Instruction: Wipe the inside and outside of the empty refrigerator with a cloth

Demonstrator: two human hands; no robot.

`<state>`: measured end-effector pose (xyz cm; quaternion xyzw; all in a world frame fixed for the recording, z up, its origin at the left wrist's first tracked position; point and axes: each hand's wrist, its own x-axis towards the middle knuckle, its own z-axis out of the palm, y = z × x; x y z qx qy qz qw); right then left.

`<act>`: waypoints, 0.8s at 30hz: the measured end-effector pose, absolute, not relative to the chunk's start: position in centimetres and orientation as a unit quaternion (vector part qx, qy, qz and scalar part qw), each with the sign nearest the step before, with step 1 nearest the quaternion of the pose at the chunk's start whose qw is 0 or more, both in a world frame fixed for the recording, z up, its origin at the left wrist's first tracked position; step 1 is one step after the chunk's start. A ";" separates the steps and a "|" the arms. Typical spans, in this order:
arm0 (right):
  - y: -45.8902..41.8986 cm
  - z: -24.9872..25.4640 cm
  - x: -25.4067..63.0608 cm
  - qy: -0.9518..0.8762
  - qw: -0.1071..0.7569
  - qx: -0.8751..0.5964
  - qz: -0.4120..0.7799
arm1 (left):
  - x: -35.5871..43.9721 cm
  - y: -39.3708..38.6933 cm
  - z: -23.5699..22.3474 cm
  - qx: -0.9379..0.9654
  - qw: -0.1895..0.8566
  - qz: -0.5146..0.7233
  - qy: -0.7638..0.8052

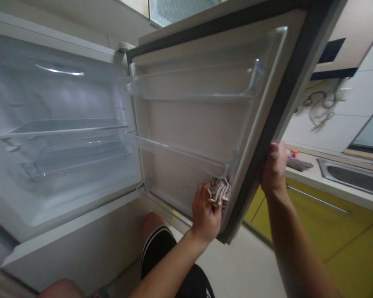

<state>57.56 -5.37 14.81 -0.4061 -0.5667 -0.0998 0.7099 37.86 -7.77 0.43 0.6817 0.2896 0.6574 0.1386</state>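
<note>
Holds a bunched patterned cloth [219, 192] in the left hand [207, 219], with fingers curled around it, at the inner face of the open refrigerator door [174, 120], just below the outer end of the lower clear door shelf [180, 153]. Grips the door's free edge with the right hand [273, 169]. Shows a glass shelf [71, 126] inside the refrigerator [81, 93] to the left, and a grey cloth [300, 164] beside the sink [357, 178] on the surface [309, 173] to the right

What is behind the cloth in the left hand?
The fridge door's inner panel shows around the cloth and left hand; whatever lies directly behind the cloth is covered.
</note>
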 end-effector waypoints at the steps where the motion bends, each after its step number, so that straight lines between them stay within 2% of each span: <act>1: -5.7 14.4 57.2 -0.577 0.709 -0.395 -0.086 | 37.0 -8.2 -0.2 0.698 0.123 0.645 0.285; 5: -7.3 12.4 56.5 -0.613 0.700 -0.365 -0.025 | 34.7 -10.4 0.2 0.733 0.001 0.651 0.196; 10: -9.4 8.9 56.1 -0.613 0.695 -0.374 0.036 | 36.4 -13.4 4.3 0.767 -0.275 0.550 0.184; 14: -10.0 6.7 56.0 -0.633 0.692 -0.327 0.117 | 36.0 -14.1 2.7 0.756 -0.334 0.528 0.196; 17: -10.3 5.9 55.4 -0.635 0.696 -0.310 0.125 | 34.6 -14.1 2.6 0.747 -0.381 0.509 0.191; 20: -11.0 5.6 54.4 -0.647 0.695 -0.293 0.109 | 34.2 -14.7 8.3 0.711 -0.462 0.488 0.206; 22: -11.5 5.5 53.7 -0.659 0.692 -0.282 0.089 | 34.3 -15.6 15.2 0.675 -0.471 0.508 0.254; 24: -11.9 5.4 53.1 -0.664 0.690 -0.281 0.070 | 34.3 -16.5 23.0 0.681 -0.429 0.500 0.319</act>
